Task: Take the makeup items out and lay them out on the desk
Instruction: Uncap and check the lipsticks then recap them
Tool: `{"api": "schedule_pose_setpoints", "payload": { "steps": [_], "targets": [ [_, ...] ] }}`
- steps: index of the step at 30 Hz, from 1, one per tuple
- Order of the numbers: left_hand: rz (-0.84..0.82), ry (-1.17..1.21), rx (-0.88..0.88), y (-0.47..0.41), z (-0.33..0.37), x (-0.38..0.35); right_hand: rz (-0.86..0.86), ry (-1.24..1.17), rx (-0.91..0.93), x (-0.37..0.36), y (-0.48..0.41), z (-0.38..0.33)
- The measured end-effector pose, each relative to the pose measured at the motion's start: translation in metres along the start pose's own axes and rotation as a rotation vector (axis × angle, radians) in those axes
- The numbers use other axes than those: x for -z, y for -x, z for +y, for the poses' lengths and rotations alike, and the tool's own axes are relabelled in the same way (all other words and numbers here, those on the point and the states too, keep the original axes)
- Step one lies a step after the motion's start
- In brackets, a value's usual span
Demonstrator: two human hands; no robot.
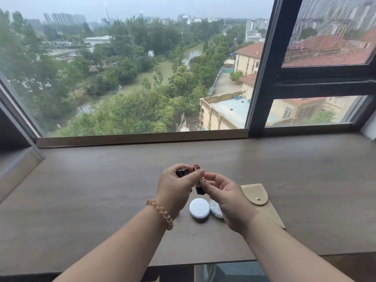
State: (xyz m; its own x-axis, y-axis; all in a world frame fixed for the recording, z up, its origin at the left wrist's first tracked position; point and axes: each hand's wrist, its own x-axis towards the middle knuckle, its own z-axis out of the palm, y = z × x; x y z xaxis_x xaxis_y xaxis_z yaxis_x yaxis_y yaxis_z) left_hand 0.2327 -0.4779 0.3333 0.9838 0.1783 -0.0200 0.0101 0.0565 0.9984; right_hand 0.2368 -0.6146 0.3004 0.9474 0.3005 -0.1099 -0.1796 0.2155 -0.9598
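Observation:
An uncapped red lipstick (199,181) with a black and gold tube is held upright above the wooden desk (101,190). My right hand (225,197) pinches the tube's middle and base. My left hand (176,187) touches the tube's upper part and also holds the black lipstick cap (182,172). Two round white compacts lie on the desk under my hands: the left compact (199,208) fully visible, the right compact (216,209) partly hidden by my right hand. A beige pouch (258,197) with a snap flap lies flat to the right.
The desk runs along a large window (142,68) with a dark frame (262,78) at the right. A wooden sill (142,140) bounds the desk's far edge. A shelf side stands at the far left (18,163). The desk's near edge is at the bottom (203,261).

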Motion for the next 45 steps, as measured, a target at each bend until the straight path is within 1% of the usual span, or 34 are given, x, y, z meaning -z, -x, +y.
{"api": "schedule_pose_setpoints", "payload": {
  "steps": [3,8,13,14,18,23,26,30,34,37,40,44,45],
  "targets": [
    [0.0,0.002,0.003,0.001,-0.001,0.001,0.005,0.009,-0.003,0.0,0.001,0.0],
    [0.001,0.018,0.009,0.0,-0.007,0.004,0.069,0.184,0.026,-0.006,-0.002,0.005],
    [-0.014,0.039,0.005,-0.001,-0.006,0.009,-0.059,-0.016,-0.011,-0.006,-0.003,0.008],
    [-0.016,0.033,0.004,-0.001,-0.007,0.01,-0.063,-0.02,-0.019,-0.006,-0.003,0.009],
    [-0.011,-0.006,0.001,-0.001,-0.014,0.013,0.0,0.1,0.007,-0.011,-0.006,0.013],
    [-0.022,-0.023,0.029,-0.003,-0.016,0.018,-0.088,-0.013,-0.054,-0.011,-0.005,0.01],
    [-0.041,-0.048,0.065,-0.004,-0.021,0.024,-0.081,0.046,-0.042,-0.01,-0.008,0.014],
    [-0.056,-0.106,0.083,-0.003,-0.031,0.031,-0.028,0.174,-0.036,-0.013,-0.015,0.021],
    [-0.088,-0.145,0.12,-0.003,-0.046,0.039,-0.061,0.239,-0.101,-0.011,-0.021,0.037],
    [-0.116,-0.231,0.179,-0.003,-0.07,0.047,-0.07,0.303,-0.151,-0.009,-0.026,0.058],
    [-0.05,-0.31,0.252,0.0,-0.099,0.056,-0.011,0.401,-0.18,-0.004,-0.03,0.083],
    [0.101,-0.173,0.411,-0.003,-0.134,0.067,0.186,0.526,-0.197,0.008,-0.044,0.117],
    [0.121,-0.193,0.432,-0.005,-0.143,0.068,0.224,0.576,-0.189,0.011,-0.047,0.122]
  ]
}}
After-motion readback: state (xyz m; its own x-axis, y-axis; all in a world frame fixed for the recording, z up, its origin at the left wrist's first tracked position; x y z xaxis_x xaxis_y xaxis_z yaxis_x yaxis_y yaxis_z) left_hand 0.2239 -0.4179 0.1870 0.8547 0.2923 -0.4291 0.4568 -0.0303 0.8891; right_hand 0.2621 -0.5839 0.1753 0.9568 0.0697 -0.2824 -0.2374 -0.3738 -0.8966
